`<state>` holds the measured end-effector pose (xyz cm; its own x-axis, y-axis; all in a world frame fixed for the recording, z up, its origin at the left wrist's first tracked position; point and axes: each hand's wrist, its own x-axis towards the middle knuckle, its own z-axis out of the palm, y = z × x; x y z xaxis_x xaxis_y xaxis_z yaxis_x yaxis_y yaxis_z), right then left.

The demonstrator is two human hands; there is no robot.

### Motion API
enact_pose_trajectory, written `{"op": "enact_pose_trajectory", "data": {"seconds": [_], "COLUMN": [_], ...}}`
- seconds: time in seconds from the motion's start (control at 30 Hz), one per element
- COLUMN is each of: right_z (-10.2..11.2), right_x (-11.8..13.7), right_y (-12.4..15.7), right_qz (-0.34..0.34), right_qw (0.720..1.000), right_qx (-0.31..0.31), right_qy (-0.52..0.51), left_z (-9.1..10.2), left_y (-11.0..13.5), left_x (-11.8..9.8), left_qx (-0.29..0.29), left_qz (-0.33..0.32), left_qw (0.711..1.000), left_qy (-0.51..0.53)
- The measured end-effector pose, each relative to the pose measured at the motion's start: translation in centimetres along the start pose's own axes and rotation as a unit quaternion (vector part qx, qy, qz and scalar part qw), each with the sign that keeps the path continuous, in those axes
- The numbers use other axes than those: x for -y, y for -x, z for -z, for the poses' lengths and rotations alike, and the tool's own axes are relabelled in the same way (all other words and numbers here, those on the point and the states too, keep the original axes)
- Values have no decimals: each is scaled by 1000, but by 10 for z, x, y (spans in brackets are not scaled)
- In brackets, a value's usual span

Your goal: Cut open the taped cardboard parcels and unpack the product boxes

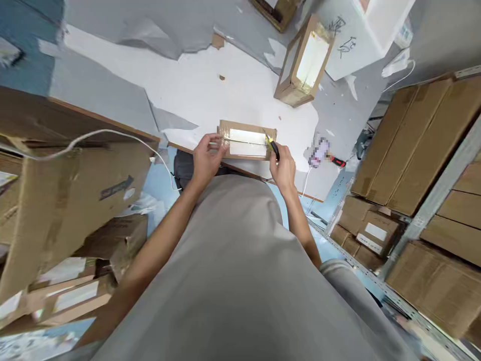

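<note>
A small cardboard box (237,125) with white paper patches and clear tape lies on the table's near edge. A lengthwise slit or seam runs between the white patches. My left hand (208,158) grips the box's left end, its fingers bent over the corner. In my right hand (284,169) is a yellow-and-black utility knife (274,147), its tip pointing up and left over the box's right end. Whether the blade touches the cardboard, I cannot tell.
Behind stands a taller taped carton (289,70) beside a white foam box (355,42). A red-and-black handled tool (337,161) lies to the right. Large cartons (82,190) crowd the left, crossed by a white cable (93,133). Shelves with boxes (409,145) fill the right.
</note>
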<state>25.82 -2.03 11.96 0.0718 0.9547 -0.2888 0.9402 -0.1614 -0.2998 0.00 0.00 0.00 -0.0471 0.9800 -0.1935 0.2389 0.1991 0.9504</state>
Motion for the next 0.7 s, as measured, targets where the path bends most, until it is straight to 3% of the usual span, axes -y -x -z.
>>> {"op": "enact_pose_trajectory", "data": {"seconds": [0.13,0.27,0.4,0.7], "right_z": [18,34,38,26], "right_x": [39,77,92,113], "right_y": [-12,-31,-45,-46], "right_qz": [99,141,153,166], "right_qw": [986,946,926,913], "right_qx": [119,229,255,260], "right_qy": [67,182,233,267], "left_z": [3,3,2,0], "left_y": [-1,-1,-1,1], "left_x": [0,0,4,5], "left_qx": [14,22,24,14], "left_qz": [-1,12,3,-14], "left_qw": [1000,1000,999,1000], "left_qy": [-9,8,21,10]}}
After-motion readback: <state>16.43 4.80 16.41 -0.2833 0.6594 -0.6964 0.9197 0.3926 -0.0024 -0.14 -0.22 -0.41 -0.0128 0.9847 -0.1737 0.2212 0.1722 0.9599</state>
